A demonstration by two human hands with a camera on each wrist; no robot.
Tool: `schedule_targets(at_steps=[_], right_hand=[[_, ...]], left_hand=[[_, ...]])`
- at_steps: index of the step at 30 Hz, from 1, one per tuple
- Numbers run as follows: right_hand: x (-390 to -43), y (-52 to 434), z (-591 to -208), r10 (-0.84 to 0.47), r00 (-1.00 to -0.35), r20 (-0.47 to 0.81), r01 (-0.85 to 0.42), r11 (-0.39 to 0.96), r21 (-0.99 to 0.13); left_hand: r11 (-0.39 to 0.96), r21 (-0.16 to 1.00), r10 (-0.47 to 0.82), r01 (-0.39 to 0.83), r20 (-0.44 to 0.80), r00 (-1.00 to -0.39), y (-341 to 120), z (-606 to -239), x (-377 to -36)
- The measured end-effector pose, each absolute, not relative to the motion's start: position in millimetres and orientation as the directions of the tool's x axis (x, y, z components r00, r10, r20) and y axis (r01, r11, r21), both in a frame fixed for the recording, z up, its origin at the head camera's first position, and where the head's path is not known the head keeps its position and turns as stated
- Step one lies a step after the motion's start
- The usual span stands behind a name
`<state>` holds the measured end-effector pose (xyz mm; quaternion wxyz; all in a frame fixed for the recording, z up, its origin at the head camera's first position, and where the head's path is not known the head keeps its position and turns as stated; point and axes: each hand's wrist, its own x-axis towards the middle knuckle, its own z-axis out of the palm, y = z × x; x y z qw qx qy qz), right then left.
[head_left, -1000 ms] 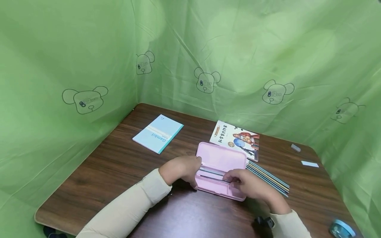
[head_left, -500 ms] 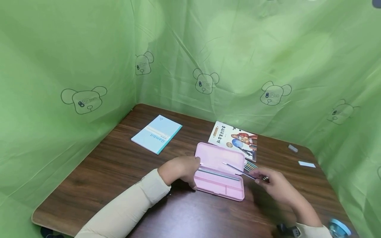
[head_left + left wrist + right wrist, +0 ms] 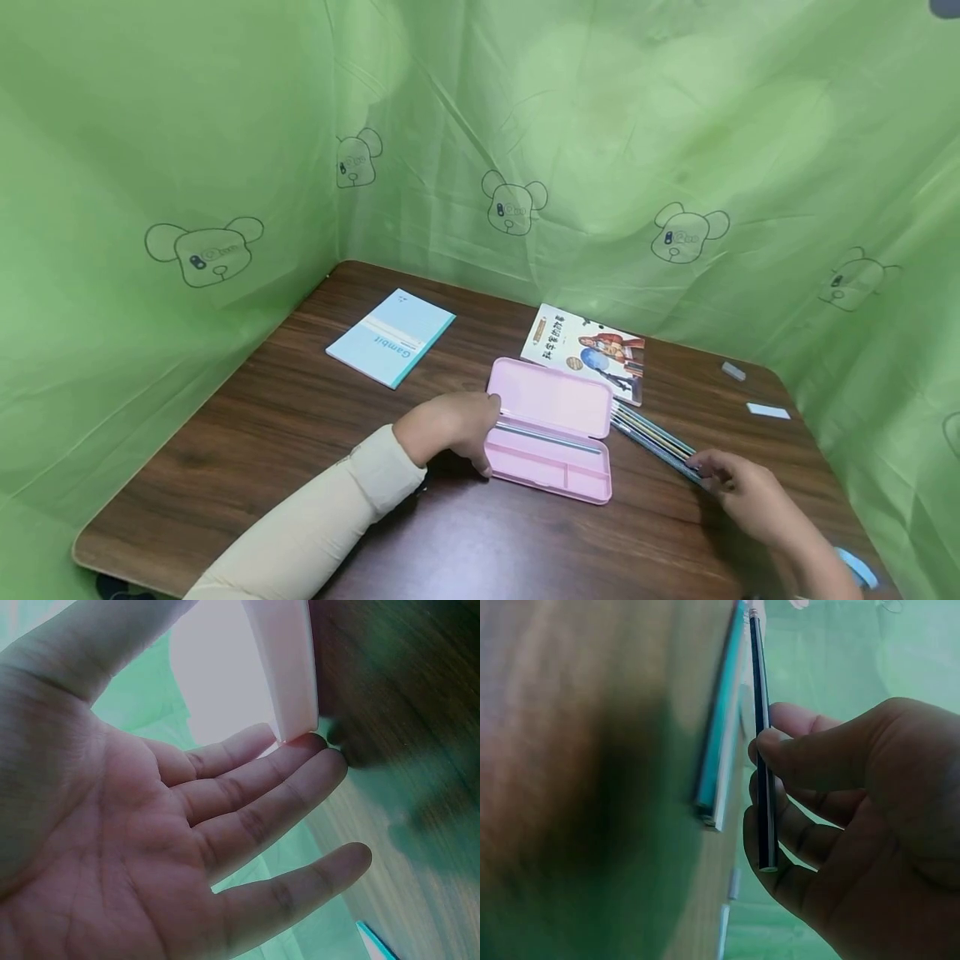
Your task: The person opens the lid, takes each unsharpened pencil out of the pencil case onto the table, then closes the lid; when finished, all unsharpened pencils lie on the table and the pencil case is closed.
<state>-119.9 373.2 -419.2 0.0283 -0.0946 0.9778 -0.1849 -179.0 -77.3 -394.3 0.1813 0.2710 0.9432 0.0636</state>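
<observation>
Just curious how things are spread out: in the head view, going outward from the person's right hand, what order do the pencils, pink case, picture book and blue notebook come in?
From the right hand:
1. Pencils, at its fingertips.
2. Pink case, centre.
3. Picture book, behind the case.
4. Blue notebook, far left.

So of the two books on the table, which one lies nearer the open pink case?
The picture book with the illustrated cover: it lies just behind the pencil case, almost touching its raised lid. The plain light-blue notebook sits well apart, toward the table's far left corner.

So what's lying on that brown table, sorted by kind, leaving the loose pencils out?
Books: 2 (blue notebook, picture book)
Pencil cases: 1 (pink, open)
Small flat pieces at the far right: 2 (grey, pale)
Total: 5
</observation>
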Motion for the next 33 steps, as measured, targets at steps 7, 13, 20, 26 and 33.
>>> schedule_targets(at_steps=[7,13,20,26,33], right_hand=[[-125,362,-430,-0.224,-0.975,-0.004,-0.207,0.911,-0.357],[-127,355,-435,-0.230,-0.973,-0.010,-0.211,0.909,-0.360],[-128,348,-438,-0.238,-0.971,0.007,-0.228,0.920,-0.318],[-128,347,-438,-0.251,-0.968,0.025,-0.247,0.922,-0.297],[-132,325,-428,-0.313,-0.941,0.127,-0.336,0.902,-0.272]], left_hand=[[0.843,0.220,0.537,0.491,-0.303,-0.787,-78,-395,-179],[0.840,0.218,0.542,0.497,-0.298,-0.786,-77,-394,-179],[0.842,0.216,0.540,0.495,-0.297,-0.788,-78,-396,-179],[0.843,0.225,0.537,0.489,-0.295,-0.790,-78,-397,-179],[0.843,0.218,0.538,0.492,-0.290,-0.792,-78,-396,-179]])
